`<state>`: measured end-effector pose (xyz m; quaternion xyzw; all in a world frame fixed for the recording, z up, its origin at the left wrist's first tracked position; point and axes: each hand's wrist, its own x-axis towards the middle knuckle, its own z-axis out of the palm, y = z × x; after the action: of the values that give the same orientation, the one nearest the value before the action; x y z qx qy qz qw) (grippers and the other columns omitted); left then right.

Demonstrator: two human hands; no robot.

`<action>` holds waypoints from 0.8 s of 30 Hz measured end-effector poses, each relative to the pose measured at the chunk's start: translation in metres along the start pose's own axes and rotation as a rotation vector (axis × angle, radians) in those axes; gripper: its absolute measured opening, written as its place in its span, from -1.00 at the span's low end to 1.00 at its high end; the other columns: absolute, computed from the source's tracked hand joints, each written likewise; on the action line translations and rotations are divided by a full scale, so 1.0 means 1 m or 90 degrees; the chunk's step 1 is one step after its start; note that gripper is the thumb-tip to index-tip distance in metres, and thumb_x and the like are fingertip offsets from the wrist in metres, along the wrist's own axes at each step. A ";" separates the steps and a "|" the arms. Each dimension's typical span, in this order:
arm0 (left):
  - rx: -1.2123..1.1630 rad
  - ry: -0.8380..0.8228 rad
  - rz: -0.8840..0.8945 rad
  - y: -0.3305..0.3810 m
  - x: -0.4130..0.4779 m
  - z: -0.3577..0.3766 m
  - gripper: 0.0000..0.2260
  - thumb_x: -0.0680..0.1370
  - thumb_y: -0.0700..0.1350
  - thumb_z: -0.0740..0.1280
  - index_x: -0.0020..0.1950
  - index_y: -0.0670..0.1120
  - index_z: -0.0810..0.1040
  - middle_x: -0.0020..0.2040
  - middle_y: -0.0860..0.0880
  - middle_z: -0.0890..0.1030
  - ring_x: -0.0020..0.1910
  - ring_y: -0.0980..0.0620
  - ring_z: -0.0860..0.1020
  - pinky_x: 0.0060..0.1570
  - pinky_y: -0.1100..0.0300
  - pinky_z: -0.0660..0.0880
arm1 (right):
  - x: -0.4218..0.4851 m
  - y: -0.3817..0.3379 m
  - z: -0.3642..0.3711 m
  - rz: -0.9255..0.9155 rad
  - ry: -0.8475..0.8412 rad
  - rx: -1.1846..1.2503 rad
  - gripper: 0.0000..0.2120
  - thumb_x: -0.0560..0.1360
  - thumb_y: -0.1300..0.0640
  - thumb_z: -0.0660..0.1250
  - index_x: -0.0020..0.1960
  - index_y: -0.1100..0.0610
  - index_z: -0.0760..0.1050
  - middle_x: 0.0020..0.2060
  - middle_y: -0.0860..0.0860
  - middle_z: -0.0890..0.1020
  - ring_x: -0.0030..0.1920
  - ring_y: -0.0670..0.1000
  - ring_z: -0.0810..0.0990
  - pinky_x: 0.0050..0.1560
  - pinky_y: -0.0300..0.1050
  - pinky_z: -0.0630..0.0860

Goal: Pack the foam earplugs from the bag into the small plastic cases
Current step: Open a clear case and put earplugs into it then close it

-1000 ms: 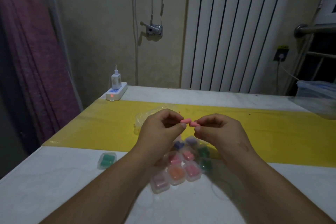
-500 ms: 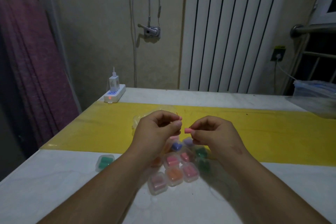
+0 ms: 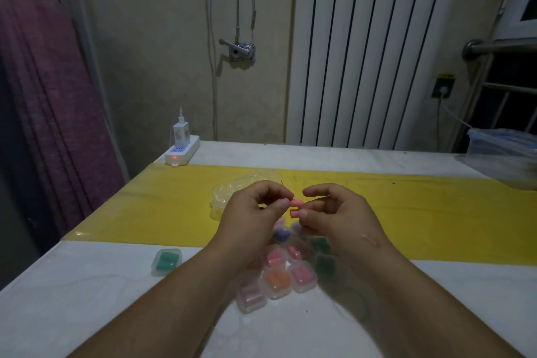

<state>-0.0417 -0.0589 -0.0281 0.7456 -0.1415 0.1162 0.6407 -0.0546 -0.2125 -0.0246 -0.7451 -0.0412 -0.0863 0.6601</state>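
Observation:
My left hand (image 3: 255, 212) pinches a pink foam earplug (image 3: 296, 202) between thumb and forefinger, raised above the table. Close beside it my right hand (image 3: 337, 212) pinches a second pink earplug (image 3: 294, 213), just below the first. Under both hands lies a cluster of small clear plastic cases (image 3: 276, 280) holding pink, orange, blue and green earplugs. One case with green earplugs (image 3: 166, 261) sits apart to the left. A crumpled clear bag (image 3: 229, 193) lies behind my left hand, partly hidden.
A yellow strip (image 3: 406, 212) crosses the white table (image 3: 87, 299). A white power strip with a charger (image 3: 182, 148) sits at the far left corner. A clear plastic box (image 3: 505, 151) stands at the far right. A curtain (image 3: 43, 96) hangs left.
The two pink earplugs, joined end to end a second ago, came apart into one per hand. Now my hands have drawn together again, with the earplugs one above the other.

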 end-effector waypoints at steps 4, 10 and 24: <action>0.005 0.018 0.002 -0.001 0.001 0.001 -0.91 0.50 -0.27 0.41 -0.14 -0.09 0.63 -0.20 0.03 0.65 -0.18 0.16 0.59 -0.31 0.42 0.50 | -0.001 0.000 0.001 -0.006 -0.008 0.011 -0.73 0.42 0.37 0.47 -0.01 0.06 0.57 -0.17 0.13 0.72 -0.09 0.17 0.70 -0.01 0.08 0.65; 0.014 0.032 0.004 -0.006 0.002 0.002 -0.87 0.50 -0.29 0.40 -0.15 -0.07 0.59 -0.20 0.01 0.64 -0.16 0.11 0.60 -0.22 0.35 0.54 | -0.001 0.001 0.000 -0.012 0.004 -0.013 -0.91 0.44 0.33 0.46 -0.14 0.16 0.65 -0.21 0.09 0.73 -0.14 0.11 0.71 -0.08 -0.03 0.66; 0.529 -0.146 0.108 -0.009 0.019 0.007 -0.67 0.56 -0.26 0.21 0.24 0.03 0.57 0.14 0.05 0.58 0.17 0.06 0.44 0.10 0.25 0.38 | 0.020 0.005 -0.039 0.057 0.182 0.015 -0.93 0.45 0.43 0.38 -0.18 0.31 0.59 -0.29 0.07 0.72 -0.20 0.06 0.68 -0.15 -0.05 0.65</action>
<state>-0.0211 -0.0661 -0.0312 0.9338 -0.2134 0.1320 0.2549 -0.0373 -0.2531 -0.0219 -0.7187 0.0857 -0.1614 0.6709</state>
